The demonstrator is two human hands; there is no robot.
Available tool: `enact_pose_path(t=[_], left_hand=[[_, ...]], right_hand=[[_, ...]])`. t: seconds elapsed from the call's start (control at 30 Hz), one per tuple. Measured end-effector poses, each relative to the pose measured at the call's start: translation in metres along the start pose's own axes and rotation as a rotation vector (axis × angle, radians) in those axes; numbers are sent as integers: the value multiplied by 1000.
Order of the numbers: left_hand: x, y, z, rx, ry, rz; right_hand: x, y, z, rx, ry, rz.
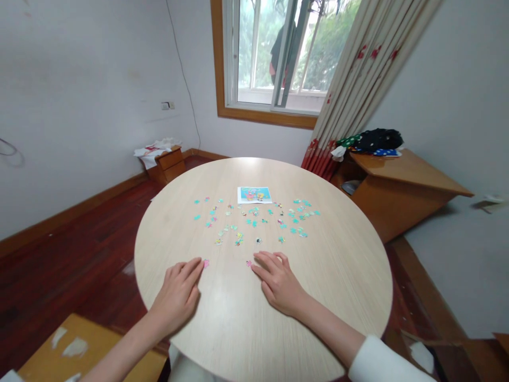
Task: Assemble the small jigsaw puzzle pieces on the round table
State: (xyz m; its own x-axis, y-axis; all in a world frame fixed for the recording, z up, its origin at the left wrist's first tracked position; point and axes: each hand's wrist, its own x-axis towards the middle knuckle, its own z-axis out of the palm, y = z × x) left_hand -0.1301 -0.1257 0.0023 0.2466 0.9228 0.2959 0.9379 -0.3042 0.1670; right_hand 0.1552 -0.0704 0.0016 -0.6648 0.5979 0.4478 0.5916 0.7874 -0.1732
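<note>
On the round table [238, 329], my left hand [178, 292] rests with its fingers stretched forward, the index fingertip against a pink puzzle piece [206, 263]. A second pink puzzle piece [248, 263] lies at the index fingertip of my right hand [280, 284], whose fingers are spread over the tabletop. Neither piece is lifted. Beyond my hands, many small puzzle pieces [254, 212], mostly turquoise, are scattered across the middle. Among the nearest are a yellow and turquoise piece [239, 239] and a dark-marked piece [259, 241]. A picture card [254, 195] with cartoon figures lies flat behind them.
A wooden stool [87, 350] stands by the table's near left side. Back left is a small cabinet [170, 164] with white cloth on it. To the right, a tilted wooden desk [409, 180] carries clothes. A person [278, 50] is outside the window.
</note>
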Motion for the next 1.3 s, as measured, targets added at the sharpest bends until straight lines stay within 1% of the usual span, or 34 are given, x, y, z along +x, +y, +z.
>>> enact_pose_path(t=[0.07, 0.1, 0.2, 0.33, 0.43, 0.5, 0.57, 0.67, 0.73, 0.83, 1.0, 1.1, 1.2, 1.3], left_hand=[[-3, 3, 1, 29, -39, 22], [-2, 9, 2, 40, -54, 22], [11, 39, 5, 60, -95, 0], [34, 85, 8, 66, -163, -35], [42, 103, 10, 47, -169, -72], [42, 106, 11, 20, -154, -92], [39, 105, 13, -6, -135, -93], [33, 101, 17, -34, -95, -43], [29, 99, 20, -39, -80, 1], [26, 98, 22, -29, -86, 34], [25, 102, 20, -9, -107, 58], [23, 104, 20, 4, -112, 58], [18, 104, 22, 10, -90, 57], [14, 103, 25, 5, -75, 66]], right_hand=[[3, 0, 1, 37, -46, -7], [5, -1, 1, 55, -72, -10], [13, -7, 2, 71, -132, 13], [20, -20, 6, 29, -165, 89], [21, -25, 8, 18, -161, 142], [20, -25, 9, 17, -142, 149], [19, -24, 10, 26, -122, 129], [18, -23, 10, 56, -107, 100], [19, -23, 10, 66, -109, 109], [19, -23, 9, 51, -122, 144], [18, -23, 11, 26, -108, 201], [18, -21, 11, 52, -78, 196], [17, -17, 9, 95, -34, 181], [15, -13, 9, 146, -14, 200]])
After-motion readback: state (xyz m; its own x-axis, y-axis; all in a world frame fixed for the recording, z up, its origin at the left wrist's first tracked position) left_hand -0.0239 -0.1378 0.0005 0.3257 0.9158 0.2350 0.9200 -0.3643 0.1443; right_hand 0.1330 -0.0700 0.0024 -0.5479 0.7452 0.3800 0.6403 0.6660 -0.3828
